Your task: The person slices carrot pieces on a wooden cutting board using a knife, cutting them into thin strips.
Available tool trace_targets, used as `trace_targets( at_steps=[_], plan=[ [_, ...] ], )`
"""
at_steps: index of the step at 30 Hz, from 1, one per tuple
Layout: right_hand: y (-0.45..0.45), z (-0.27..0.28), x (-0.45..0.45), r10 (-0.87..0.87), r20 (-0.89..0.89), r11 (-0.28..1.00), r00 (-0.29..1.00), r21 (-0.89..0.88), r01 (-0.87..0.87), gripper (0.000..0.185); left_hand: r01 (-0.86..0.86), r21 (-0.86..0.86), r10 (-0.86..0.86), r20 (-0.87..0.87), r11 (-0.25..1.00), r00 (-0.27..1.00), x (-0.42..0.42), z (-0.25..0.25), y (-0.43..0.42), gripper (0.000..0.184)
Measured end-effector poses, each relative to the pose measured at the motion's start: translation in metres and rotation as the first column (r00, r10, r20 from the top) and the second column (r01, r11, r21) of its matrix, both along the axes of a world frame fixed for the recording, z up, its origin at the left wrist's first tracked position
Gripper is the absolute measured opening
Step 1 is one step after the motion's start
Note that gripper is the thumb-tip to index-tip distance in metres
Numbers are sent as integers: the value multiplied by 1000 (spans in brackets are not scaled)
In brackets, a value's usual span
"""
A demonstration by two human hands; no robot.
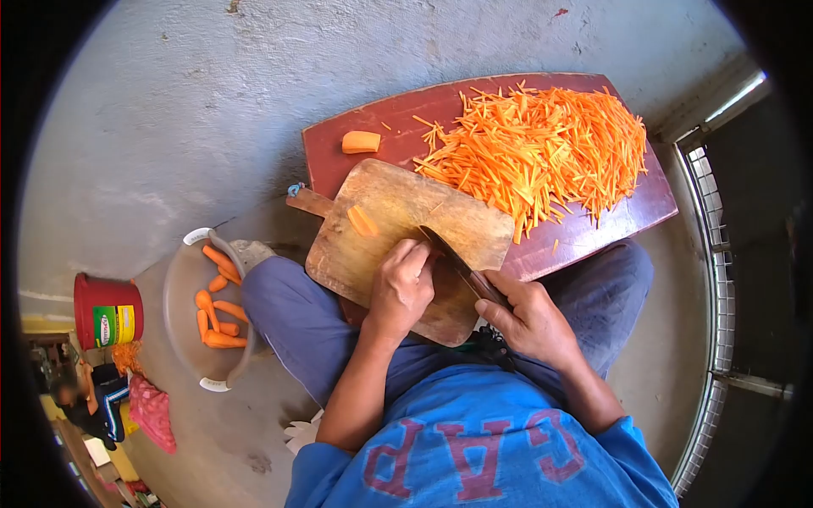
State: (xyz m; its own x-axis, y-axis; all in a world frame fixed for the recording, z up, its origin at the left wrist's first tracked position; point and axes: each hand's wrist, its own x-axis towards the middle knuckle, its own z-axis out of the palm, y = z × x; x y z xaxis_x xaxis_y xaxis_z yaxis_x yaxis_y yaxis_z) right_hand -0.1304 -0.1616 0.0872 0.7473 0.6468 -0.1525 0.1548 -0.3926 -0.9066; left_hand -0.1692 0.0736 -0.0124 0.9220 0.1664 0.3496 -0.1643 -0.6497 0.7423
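My right hand (529, 320) is closed round the dark handle of a knife (453, 258), whose blade lies over the wooden cutting board (381, 190). Beside the blade, my left hand (402, 284) has its fingers curled down on the board; what they hold, if anything, is hidden. A flat carrot piece (362, 221) rests on the board's left part. Behind the board, a big heap of carrot strips (550, 148) covers much of the red table (330, 140). One thick carrot chunk (361, 142) sits at the table's left.
A grey basin (182, 296) with several peeled carrots stands on the floor at left. Farther left are a red bucket (108, 311), a pink cushion (152, 412) and another person (93, 402). A wall rises behind the table; a metal grille (716, 254) is at right.
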Motion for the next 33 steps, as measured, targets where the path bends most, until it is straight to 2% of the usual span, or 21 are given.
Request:
trace_targets(
  at_steps=[2,6,9,16,20,23,26,28,33],
  plan=[
    [9,-3,2,-6,11,1000,1000,7,6,30,-26,9,27,-49,1000,998,-1,4,-6,15],
    [24,-7,17,7,-21,1000,1000,28,-6,31,-71,-118,66,-47,990,997,-3,11,-9,18],
    [18,-2,20,-11,9,1000,1000,-10,11,32,-52,48,53,-29,997,998,-8,12,-4,20],
    [-31,33,0,-42,-189,989,981,-146,14,34,-124,141,121,31,982,992,-5,-1,-7,23],
    [-22,22,-10,-69,-198,994,978,-96,51,31,-149,124,145,45,981,988,-4,-5,-8,24],
    [-10,16,-5,-19,-166,999,986,-29,14,29,-149,129,147,28,980,989,-7,1,1,25],
    [-7,3,2,32,-37,999,999,-6,-32,29,-151,133,148,32,980,988,-9,3,9,27],
    [-4,9,2,9,-24,1000,1000,-18,-10,30,-134,109,132,25,985,991,-10,3,11,27],
    [-1,4,3,77,60,997,995,-29,-76,31,-105,205,83,110,973,990,-9,3,10,21]
  ],
)
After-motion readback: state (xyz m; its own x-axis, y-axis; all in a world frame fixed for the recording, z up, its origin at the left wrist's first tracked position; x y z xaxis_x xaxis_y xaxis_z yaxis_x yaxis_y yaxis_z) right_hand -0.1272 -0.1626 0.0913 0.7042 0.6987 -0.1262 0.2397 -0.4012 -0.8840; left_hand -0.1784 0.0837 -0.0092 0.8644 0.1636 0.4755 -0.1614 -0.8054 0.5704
